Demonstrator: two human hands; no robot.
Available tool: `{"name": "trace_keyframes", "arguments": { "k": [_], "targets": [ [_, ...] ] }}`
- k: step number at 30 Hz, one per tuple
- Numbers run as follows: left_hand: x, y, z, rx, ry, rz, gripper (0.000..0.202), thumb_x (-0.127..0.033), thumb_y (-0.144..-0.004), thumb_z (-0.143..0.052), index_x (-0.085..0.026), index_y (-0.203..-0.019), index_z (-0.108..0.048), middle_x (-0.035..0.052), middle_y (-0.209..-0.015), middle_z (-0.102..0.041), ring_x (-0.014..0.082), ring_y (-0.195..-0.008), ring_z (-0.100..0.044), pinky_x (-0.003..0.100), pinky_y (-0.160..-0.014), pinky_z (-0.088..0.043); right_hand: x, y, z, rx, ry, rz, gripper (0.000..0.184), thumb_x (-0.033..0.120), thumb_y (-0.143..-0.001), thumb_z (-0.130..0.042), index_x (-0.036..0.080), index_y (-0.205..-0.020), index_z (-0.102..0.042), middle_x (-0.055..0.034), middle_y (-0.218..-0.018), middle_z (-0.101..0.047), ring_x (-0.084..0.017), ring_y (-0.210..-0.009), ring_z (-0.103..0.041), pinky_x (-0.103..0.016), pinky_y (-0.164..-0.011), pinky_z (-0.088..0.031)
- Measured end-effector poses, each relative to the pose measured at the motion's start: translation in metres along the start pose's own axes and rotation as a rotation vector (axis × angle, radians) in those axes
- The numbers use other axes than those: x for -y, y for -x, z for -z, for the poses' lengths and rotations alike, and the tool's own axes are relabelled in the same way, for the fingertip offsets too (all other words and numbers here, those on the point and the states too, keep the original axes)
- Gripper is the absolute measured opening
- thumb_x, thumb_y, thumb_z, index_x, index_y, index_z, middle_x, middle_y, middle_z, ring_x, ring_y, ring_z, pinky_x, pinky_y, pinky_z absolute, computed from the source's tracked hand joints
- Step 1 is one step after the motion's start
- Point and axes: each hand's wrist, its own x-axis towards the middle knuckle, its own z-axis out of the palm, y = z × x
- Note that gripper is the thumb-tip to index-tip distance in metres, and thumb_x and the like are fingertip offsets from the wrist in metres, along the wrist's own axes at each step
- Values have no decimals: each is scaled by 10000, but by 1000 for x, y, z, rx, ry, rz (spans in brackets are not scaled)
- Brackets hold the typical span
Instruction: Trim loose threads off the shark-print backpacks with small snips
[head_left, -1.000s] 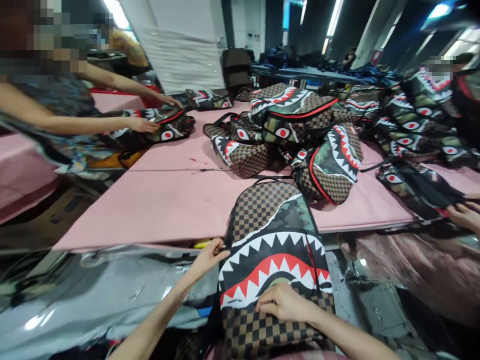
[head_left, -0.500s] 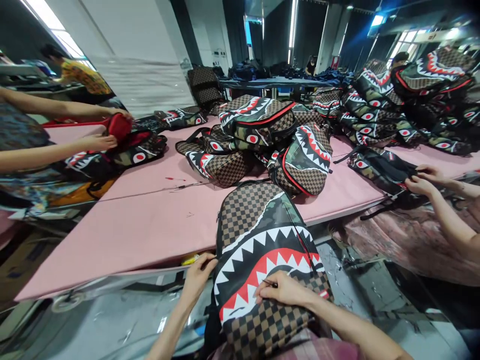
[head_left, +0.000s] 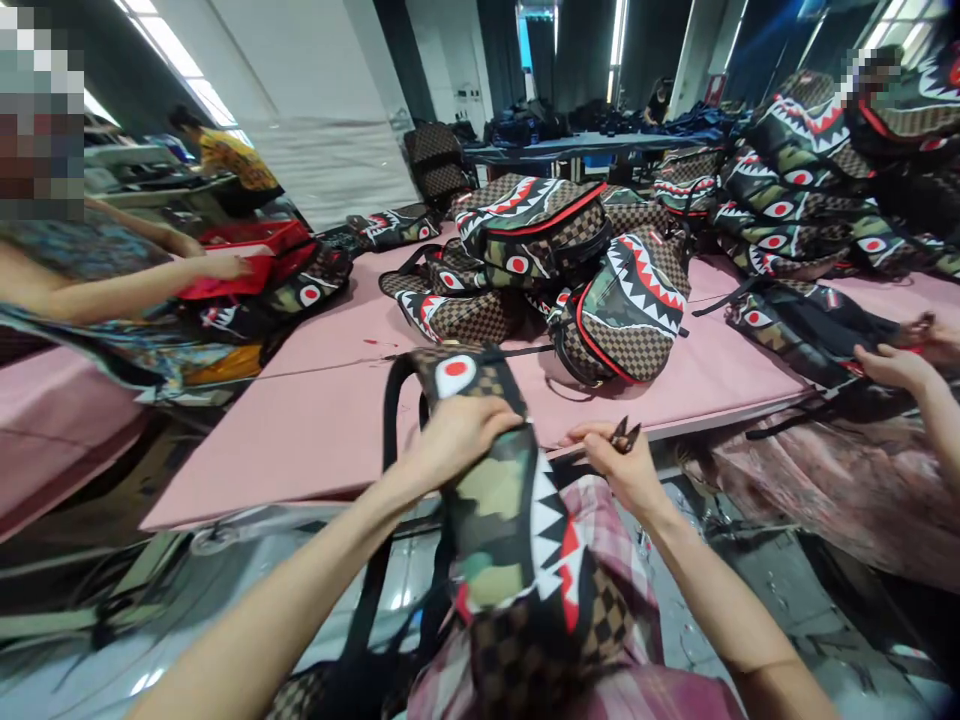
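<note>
A checkered backpack [head_left: 499, 500] with a shark-mouth print stands on its side across my lap, its camouflage side and a red-and-white eye turned up. My left hand [head_left: 465, 435] grips its upper side, fingers closed over the edge. Just right of the bag, my right hand [head_left: 619, 465] is closed around small dark thread snips [head_left: 625, 436], their blades pointing up out of the fist. The thumb and forefinger of that hand are pinched near the bag; whether they hold a thread cannot be made out. A black shoulder strap [head_left: 391, 420] loops out at the bag's left.
On the pink table [head_left: 315, 430] ahead lies a pile of similar backpacks [head_left: 540, 235], with another stack [head_left: 780, 220] at the right. A co-worker's hands [head_left: 225, 265] handle a red-lined bag at left; another person's hand [head_left: 896, 365] works on a bag at right.
The backpack has been turned from its front face onto its side. My left hand has moved from its left edge to its top, and my right hand has lifted off the front to the right.
</note>
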Motion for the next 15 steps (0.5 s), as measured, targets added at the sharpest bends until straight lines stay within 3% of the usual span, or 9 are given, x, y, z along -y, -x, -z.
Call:
{"name": "trace_keyframes", "arguments": {
  "k": [1, 2, 4, 6, 8, 11, 13, 15],
  "targets": [
    [1, -12, -16, 175, 34, -80, 247, -268, -836, -436, -202, -804, -672, -6, -811, -689, 132, -708, -601, 218, -683, -429, 7, -6, 2, -1, 55, 59, 231, 357, -818, -559, 176, -898, -678, -65, -863, -689, -158, -746, -614, -287, -686, -482],
    [2, -22, -32, 258, 37, -145, 243, -208, -829, -432, -203, -882, -669, 8, -896, -689, 144, -795, -612, 230, -747, -434, 12, -10, 4, 14, 130, 111, 222, 342, -831, -542, 183, -907, -678, -64, -901, -682, -170, -827, -613, -296, -733, -480],
    [7, -30, -59, 260, 16, -197, 305, -110, -798, -421, -197, -996, -637, 36, -970, -671, 160, -870, -607, 257, -791, -439, 14, -17, 8, 82, 314, 195, 209, 299, -850, -512, 189, -924, -674, -60, -951, -666, -175, -920, -595, -303, -803, -462],
    [11, -29, -72, 155, -2, -203, 339, -66, -781, -416, -172, -1046, -597, 60, -972, -649, 163, -871, -597, 267, -776, -452, 7, -21, 12, 175, 494, 236, 211, 251, -863, -483, 186, -957, -660, -59, -981, -653, -166, -935, -587, -300, -832, -446],
    [16, -23, -68, 77, -14, -217, 322, -62, -788, -424, -149, -1066, -560, 75, -979, -622, 158, -882, -579, 268, -779, -456, -5, -26, 14, 274, 668, 235, 224, 211, -865, -471, 185, -1016, -635, -63, -1031, -634, -163, -943, -579, -294, -828, -434],
    [21, -18, -47, 49, -157, -265, 335, -125, -791, -517, -135, -1126, -501, 100, -1086, -567, 189, -1012, -512, 312, -876, -422, -14, -39, 10, 425, 897, 229, 228, 191, -864, -474, 178, -1046, -611, -72, -1040, -615, -167, -928, -564, -274, -774, -416],
    [24, -18, -32, 90, -306, -249, 442, -231, -750, -627, -132, -1153, -475, 111, -1124, -537, 229, -1050, -473, 346, -892, -406, -10, -53, 4, 547, 997, 219, 181, 239, -860, -498, 157, -957, -627, -64, -915, -622, -156, -815, -560, -249, -685, -394],
    [24, -21, -21, 171, -425, -192, 562, -350, -681, -703, -132, -1147, -475, 111, -1103, -534, 253, -1018, -476, 355, -849, -415, 0, -68, -4, 761, 1045, 168, 217, 348, -825, -556, 146, -861, -627, -24, -723, -590, -130, -648, -510, -228, -580, -344]
  ]
}}
